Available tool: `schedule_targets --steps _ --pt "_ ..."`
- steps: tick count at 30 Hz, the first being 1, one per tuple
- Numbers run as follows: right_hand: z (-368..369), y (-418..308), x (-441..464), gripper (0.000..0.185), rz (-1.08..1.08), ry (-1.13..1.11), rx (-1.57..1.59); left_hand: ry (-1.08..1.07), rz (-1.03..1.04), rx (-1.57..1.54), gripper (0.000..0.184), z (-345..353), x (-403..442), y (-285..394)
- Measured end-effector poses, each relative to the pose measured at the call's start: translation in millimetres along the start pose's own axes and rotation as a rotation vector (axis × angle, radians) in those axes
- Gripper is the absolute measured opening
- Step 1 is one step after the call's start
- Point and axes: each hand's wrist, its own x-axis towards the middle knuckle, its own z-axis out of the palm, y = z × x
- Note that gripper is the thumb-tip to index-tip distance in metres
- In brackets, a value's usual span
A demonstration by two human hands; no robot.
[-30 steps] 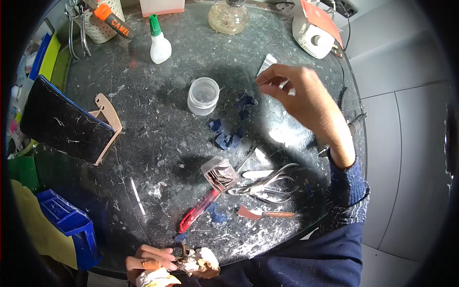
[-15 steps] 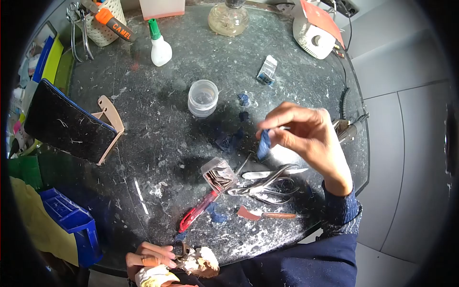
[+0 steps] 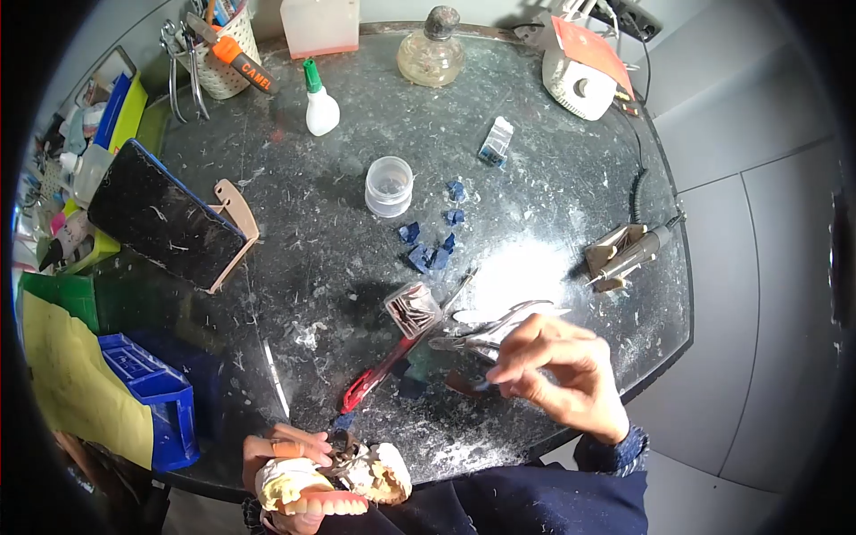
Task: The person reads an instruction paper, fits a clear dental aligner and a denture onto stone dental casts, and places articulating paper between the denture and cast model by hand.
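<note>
At the bottom left, my left hand (image 3: 287, 446) is wrapped round a plaster dental model (image 3: 379, 474) with a row of teeth on pink gum (image 3: 325, 502) at its lower side. My right hand (image 3: 562, 370) hovers over the lower right of the bench, thumb and forefinger pinched on a small bluish piece (image 3: 484, 385), partly hidden by the fingertips. Beneath and beside it are metal pliers (image 3: 473, 342). A clear box of thin strips (image 3: 414, 309) and a red pen (image 3: 361, 390) lie to its left. Dark blue scraps (image 3: 428, 257) lie mid-bench.
A clear cup (image 3: 389, 187), a green-capped bottle (image 3: 322, 111) and a glass jar (image 3: 431, 55) stand further back. On the left are a propped phone (image 3: 165, 214) and a blue tray (image 3: 165, 383). A handpiece (image 3: 635, 254) rests on its stand at the right.
My right hand has come down from the upper right towards me with a blue piece in its fingers. The dental model is raised and more of its teeth show. The camera view has shifted slightly.
</note>
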Motion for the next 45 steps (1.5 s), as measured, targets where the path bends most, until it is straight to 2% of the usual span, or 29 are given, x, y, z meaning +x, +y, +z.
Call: schedule_targets --steps 1,2,4,6,8,10,11,14,17,19,21,22,25,28,32,33,35,41,45 --pt "4.8 3.1 -3.1 0.009 -0.025 0.011 -0.048 -0.014 0.021 0.006 0.072 0.7 4.4 1.0" --pt "9.2 4.5 -9.5 0.011 0.057 0.014 -0.007 -0.027 0.043 0.014 0.072 1.0 9.2 4.4" --pt "14.6 3.6 -18.1 0.012 0.114 0.067 -0.003 0.041 0.100 -0.176 0.040 16.4 28.1 26.0" --pt "19.7 21.1 -32.2 0.013 0.041 0.148 0.040 0.122 -0.065 -0.321 0.041 21.9 17.1 26.9" --pt "27.6 26.0 -42.5 0.015 0.049 0.227 0.178 0.120 0.036 -0.229 0.050 27.6 18.9 27.3" --pt "42.0 31.0 -45.5 0.011 -0.031 0.308 0.252 0.096 -0.119 -0.336 0.051 20.3 19.1 43.6" --pt "44.3 34.7 -46.4 0.010 -0.076 0.260 0.207 0.100 -0.162 -0.306 0.053 17.9 15.2 47.1" --pt "59.5 23.8 -50.4 0.025 0.051 0.286 0.202 0.091 0.078 0.115 0.061 10.2 21.5 48.1" --pt "67.1 28.2 -51.8 0.024 0.019 0.289 0.186 0.088 0.232 0.219 0.057 5.3 19.9 47.9" --pt "74.2 26.7 -51.0 0.023 0.024 0.316 0.233 0.105 0.200 0.164 0.050 7.7 15.3 50.0" --pt "80.8 22.6 -50.2 0.024 0.036 0.340 0.285 0.024 0.047 0.115 0.037 4.4 10.1 59.5" --pt "83.6 20.5 -50.1 0.024 0.044 0.354 0.310 0.019 0.079 0.140 0.035 2.7 11.3 62.7" --pt "90.0 15.2 -49.1 0.023 0.071 0.333 0.404 0.027 0.163 0.196 0.033 1.3 16.6 63.8" --pt "91.6 16.5 -48.0 0.012 0.013 0.269 0.517 0.087 0.216 0.250 0.033 5.5 17.9 62.7" --pt "96.7 16.4 -46.5 0.014 0.014 0.243 0.511 0.149 0.274 0.331 0.031 5.4 19.0 68.6" --pt "100.3 14.9 -43.3 0.022 -0.018 0.246 0.395 0.157 0.288 0.335 0.029 5.4 18.4 68.9" --pt "100.9 11.9 -42.5 0.015 0.004 0.214 0.467 0.163 0.279 0.278 0.027 4.0 18.6 67.1" --pt "109.3 3.4 -28.6 0.011 -0.033 0.104 0.543 0.147 0.303 0.118 0.023 3.6 17.5 56.5" --pt "115.9 0.6 -18.2 0.012 -0.106 0.001 0.403 0.157 0.281 -0.023 0.020 4.4 12.6 50.6"
